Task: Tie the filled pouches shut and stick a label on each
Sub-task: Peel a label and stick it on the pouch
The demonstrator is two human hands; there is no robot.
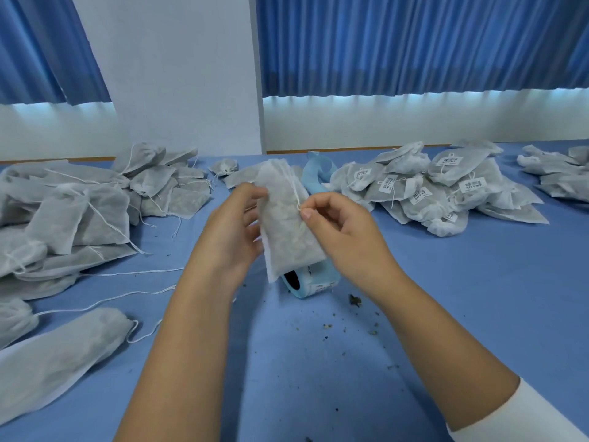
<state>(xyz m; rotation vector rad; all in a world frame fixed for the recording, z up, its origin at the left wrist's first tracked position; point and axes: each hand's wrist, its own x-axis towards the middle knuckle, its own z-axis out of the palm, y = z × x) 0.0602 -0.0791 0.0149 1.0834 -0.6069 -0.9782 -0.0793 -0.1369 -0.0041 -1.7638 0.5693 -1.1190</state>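
Observation:
A filled white mesh pouch (287,231) stands upright above the table's middle. My left hand (236,224) grips its left edge, fingers curled round the fabric. My right hand (338,224) pinches the pouch's white drawstring (295,194) between thumb and forefinger near the upper right side. The pouch's mouth at the top is still loose. A blue label roll (314,282) lies on the table just behind and below the pouch, partly hidden by it.
A heap of unlabelled pouches (79,212) with loose strings covers the left side. Labelled, tied pouches (436,186) are piled at the right, more pouches (557,173) at the far right. One long pouch (57,355) lies near left. Herb crumbs (355,301) dot the blue table (446,298).

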